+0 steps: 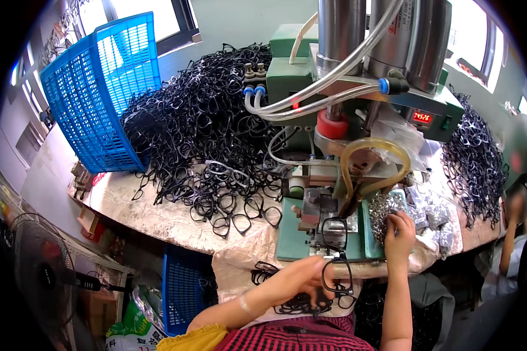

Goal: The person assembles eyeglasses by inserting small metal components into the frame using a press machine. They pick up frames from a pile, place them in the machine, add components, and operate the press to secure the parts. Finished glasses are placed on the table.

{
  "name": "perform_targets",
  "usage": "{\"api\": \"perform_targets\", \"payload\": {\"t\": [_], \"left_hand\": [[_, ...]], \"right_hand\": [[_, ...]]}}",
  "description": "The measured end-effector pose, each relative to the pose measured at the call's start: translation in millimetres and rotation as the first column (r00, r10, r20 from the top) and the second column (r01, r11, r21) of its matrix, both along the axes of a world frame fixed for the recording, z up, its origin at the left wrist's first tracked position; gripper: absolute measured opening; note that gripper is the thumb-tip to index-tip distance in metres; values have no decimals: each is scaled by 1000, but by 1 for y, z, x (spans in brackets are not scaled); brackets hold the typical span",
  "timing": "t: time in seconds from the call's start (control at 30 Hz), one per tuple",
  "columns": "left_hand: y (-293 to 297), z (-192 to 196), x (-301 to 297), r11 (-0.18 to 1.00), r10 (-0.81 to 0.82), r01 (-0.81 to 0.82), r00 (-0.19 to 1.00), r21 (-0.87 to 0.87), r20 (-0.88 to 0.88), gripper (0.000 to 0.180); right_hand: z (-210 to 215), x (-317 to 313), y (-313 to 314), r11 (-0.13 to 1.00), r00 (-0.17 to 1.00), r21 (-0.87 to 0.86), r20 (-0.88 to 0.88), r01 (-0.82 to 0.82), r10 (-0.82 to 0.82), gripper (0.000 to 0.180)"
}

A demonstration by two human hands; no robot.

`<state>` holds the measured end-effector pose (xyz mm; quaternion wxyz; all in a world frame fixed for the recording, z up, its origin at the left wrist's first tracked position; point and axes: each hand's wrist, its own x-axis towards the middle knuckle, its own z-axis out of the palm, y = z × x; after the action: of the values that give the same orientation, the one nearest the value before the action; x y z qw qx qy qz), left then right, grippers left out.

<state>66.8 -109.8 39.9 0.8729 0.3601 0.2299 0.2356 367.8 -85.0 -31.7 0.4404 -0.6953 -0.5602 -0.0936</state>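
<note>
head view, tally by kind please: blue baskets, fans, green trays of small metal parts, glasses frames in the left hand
Blue baskets: 2
Fan: 1
Green tray of small metal parts: 1
Black glasses frame in the left hand: 1
Total: 5

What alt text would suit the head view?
A person's left hand holds black glasses at a green machine; the right hand is at a tray of small silvery parts. Beyond: a heap of frames by a blue basket.
</note>
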Motion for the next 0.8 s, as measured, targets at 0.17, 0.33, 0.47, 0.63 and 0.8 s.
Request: {"api": "perform_targets", "payload": {"t": [0.17,0.33,0.47,0.63,0.8], "left_hand": [[5,23,-84,27,946,-410,304,912,109,9],[121,31,-111,-319,948,257,95,912,305,23],[198,-35,-144,-118,983,598,-40,793,177,25],[190,-24,-147,-13,996,767,-48,641,78,22],[154,-31,-217,333,941,668,-196,666,-275,16]], "right_hand": [[2,-4,-8,997,995,78,-93,-30,38,14],[28,-25,13,990,992,129,-104,-56,70,7],[20,-36,28,981,951,162,-269,-111,152,7],[17,-9,-23,995,986,103,-167,14,4,8],[7,11,-85,977,967,71,-172,202,-187,11]]}}
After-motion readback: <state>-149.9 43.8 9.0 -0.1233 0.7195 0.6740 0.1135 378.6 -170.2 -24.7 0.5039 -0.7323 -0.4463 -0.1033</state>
